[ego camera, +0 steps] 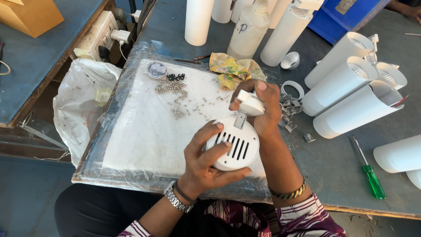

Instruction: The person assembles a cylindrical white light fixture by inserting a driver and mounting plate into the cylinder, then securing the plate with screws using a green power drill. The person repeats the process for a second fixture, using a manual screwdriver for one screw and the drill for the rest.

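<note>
My left hand [206,160] grips a round white lamp housing [237,147] with dark vent slots, its slotted end facing up. My right hand [263,107] holds a small white bracket block [251,104] that joins the housing by a short metal arm [240,119]. Both hands work over a white foam board [149,131] wrapped in clear plastic. Small metal screws [175,90] lie scattered on the board beyond my hands.
Several white cylindrical lamp bodies [346,83] lie at the right, more stand at the back [198,19]. A green-handled screwdriver [370,175] rests near the right edge. Metal clips [289,109], a white ring [293,89], a crumpled yellow cloth [230,70], a power strip [98,37] and a white bag [83,105] surround the board.
</note>
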